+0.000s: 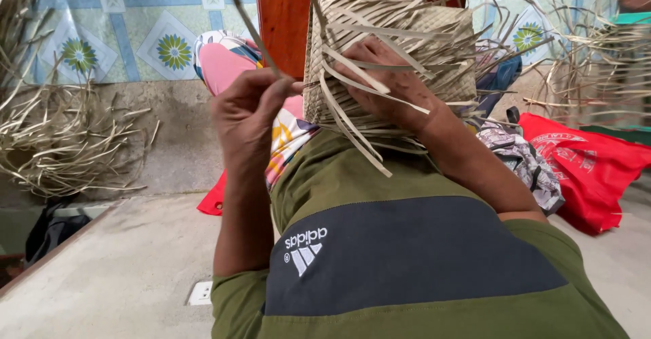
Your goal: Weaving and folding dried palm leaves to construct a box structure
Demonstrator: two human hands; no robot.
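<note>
Hands apart: left hand (247,112) pinches a strip (254,34); right hand (386,81) grips the woven basket (434,47) beside it.

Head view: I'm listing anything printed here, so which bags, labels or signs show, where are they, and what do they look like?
Red bag: on the floor at right, crumpled soft cloth with a pale round print.
Shirt logo: white mark on the dark band of the olive shirt, bottom centre.
Patterned cloth bag: grey-white, beside the red bag.
No signs or screens are in view.
</note>
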